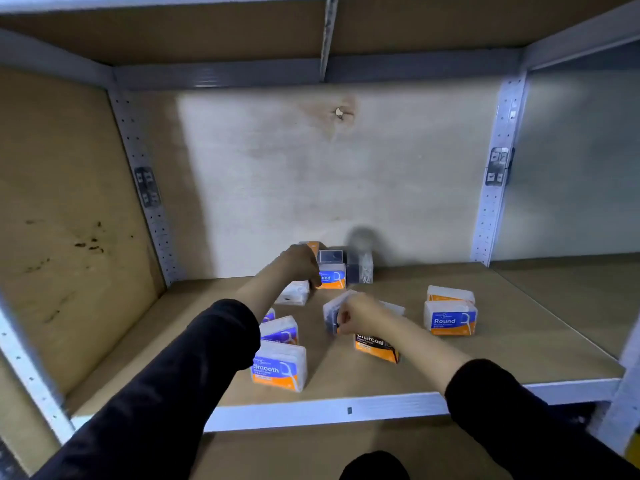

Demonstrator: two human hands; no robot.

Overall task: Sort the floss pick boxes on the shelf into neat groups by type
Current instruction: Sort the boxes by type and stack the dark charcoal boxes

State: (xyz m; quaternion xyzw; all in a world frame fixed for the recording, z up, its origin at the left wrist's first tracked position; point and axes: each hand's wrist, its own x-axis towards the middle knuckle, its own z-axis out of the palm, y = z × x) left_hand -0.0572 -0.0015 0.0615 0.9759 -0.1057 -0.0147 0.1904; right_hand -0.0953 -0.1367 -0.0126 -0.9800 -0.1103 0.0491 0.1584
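On the shelf (pixel 519 341), the person's right hand (pixel 358 315) had its fingers curled round a tilted dark box (pixel 330 317), just behind the Charcoal box (pixel 375 345), probably to group the two. The left hand (pixel 301 265) reached to the back, curled against a Round box (pixel 332 278). I could not tell whether it gripped it.

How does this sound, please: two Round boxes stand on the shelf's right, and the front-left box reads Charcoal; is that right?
Not quite. In the head view the front-left box reads Smooth, not Charcoal. The two Round boxes do stand on the shelf's right.
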